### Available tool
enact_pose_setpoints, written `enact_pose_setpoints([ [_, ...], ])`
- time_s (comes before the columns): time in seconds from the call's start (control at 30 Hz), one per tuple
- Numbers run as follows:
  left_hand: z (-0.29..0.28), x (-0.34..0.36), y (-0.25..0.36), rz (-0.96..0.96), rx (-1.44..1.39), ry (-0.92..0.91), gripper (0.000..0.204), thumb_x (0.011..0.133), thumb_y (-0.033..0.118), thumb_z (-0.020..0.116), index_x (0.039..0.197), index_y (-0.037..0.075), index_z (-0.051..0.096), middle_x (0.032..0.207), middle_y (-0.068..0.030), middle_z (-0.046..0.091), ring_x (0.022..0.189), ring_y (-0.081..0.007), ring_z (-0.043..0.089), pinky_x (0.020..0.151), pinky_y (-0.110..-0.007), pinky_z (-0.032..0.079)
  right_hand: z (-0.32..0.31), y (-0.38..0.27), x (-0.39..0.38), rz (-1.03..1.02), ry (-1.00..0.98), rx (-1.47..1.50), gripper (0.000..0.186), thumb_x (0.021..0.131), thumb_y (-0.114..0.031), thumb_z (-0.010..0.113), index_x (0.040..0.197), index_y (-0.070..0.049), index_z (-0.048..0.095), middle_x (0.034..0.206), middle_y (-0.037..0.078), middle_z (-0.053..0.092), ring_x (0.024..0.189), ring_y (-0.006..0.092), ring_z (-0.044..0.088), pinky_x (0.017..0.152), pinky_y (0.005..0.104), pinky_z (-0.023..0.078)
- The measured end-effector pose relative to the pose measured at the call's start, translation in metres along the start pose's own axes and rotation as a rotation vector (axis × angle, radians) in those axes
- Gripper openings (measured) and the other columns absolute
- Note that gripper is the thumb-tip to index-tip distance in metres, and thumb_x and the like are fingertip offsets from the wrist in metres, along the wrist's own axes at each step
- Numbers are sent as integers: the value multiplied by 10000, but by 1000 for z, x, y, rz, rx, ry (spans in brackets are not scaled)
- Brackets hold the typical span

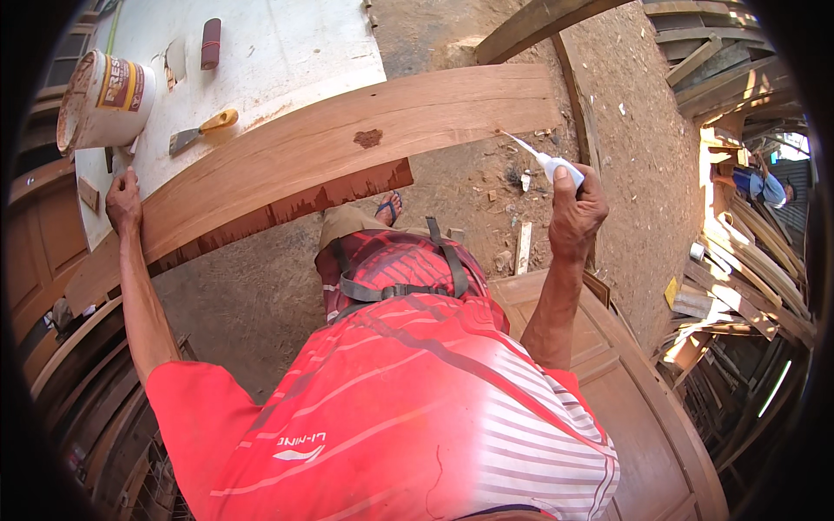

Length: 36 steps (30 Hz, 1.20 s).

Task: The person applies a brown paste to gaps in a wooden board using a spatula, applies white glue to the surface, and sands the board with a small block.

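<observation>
A long brown wooden board (pixel 287 156) lies across the white tabletop, its right end jutting past the table edge. It bears a dark, rough patch (pixel 368 138) near the middle. In my right hand (pixel 578 213) is a small white squeeze bottle (pixel 559 168), tilted so its thin nozzle meets the board's near edge by a small dark spot at the right end. My left hand (pixel 124 201) is closed beside the board's left part, below a bucket; what its fingers hold, if anything, is hard to make out.
On the white tabletop (pixel 295 52) are a smeared bucket (pixel 117 100), a putty knife (pixel 204 130) and a dark red roll (pixel 210 43). Another reddish board (pixel 295 208) sits beneath the long one. A panelled door (pixel 625 391) lies at right; stacked timber (pixel 747 252) and a person (pixel 764 185) stand beyond.
</observation>
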<state>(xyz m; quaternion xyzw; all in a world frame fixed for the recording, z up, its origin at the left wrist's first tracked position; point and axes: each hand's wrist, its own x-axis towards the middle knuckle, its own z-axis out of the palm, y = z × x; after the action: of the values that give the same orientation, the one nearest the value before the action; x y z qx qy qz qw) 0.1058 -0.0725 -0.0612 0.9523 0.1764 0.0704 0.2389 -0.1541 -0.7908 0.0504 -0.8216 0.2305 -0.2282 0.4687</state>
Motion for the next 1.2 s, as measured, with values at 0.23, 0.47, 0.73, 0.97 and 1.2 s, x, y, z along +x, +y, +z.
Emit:
enact_pose_setpoints([
  [0.23, 0, -3, 3, 13, -33, 15, 471, 997, 481, 646, 977, 25, 763, 851, -63, 740, 808, -183, 686, 794, -339, 513, 0, -4, 4, -14, 2, -18, 213, 1002, -199, 706, 1025, 12, 723, 792, -24, 650, 696, 49, 548, 598, 250, 428],
  [0.47, -2, -3, 3, 17, -12, 13, 462, 1000, 474, 648, 963, 27, 761, 836, -47, 724, 783, -167, 659, 784, -325, 506, -3, -6, 2, -11, -18, -22, 208, 996, -202, 710, 1027, 3, 720, 791, -24, 657, 688, 51, 559, 591, 248, 434],
  [0.73, -1, -1, 1, 9, -38, 6, 453, 993, 472, 661, 979, 31, 763, 844, -43, 725, 791, -162, 653, 789, -320, 504, -2, -8, 0, -32, -17, -51, 212, 998, -208, 711, 1034, 0, 721, 798, -19, 660, 695, 53, 564, 607, 248, 451],
  [0.97, 0, 0, 2, 14, -4, -1, 439, 992, 463, 659, 983, 38, 766, 835, -46, 722, 794, -165, 653, 787, -320, 503, -7, -5, 0, -57, -12, -65, 208, 1001, -205, 709, 1033, 0, 723, 803, -18, 662, 701, 54, 567, 613, 251, 455],
  [1.2, 1, -1, 2, 22, 8, 15, 449, 980, 490, 656, 972, 56, 772, 825, -44, 725, 788, -174, 658, 778, -336, 503, -3, -9, -1, -40, -21, -75, 218, 995, -211, 714, 1028, 4, 719, 793, -13, 657, 697, 62, 568, 615, 251, 463],
])
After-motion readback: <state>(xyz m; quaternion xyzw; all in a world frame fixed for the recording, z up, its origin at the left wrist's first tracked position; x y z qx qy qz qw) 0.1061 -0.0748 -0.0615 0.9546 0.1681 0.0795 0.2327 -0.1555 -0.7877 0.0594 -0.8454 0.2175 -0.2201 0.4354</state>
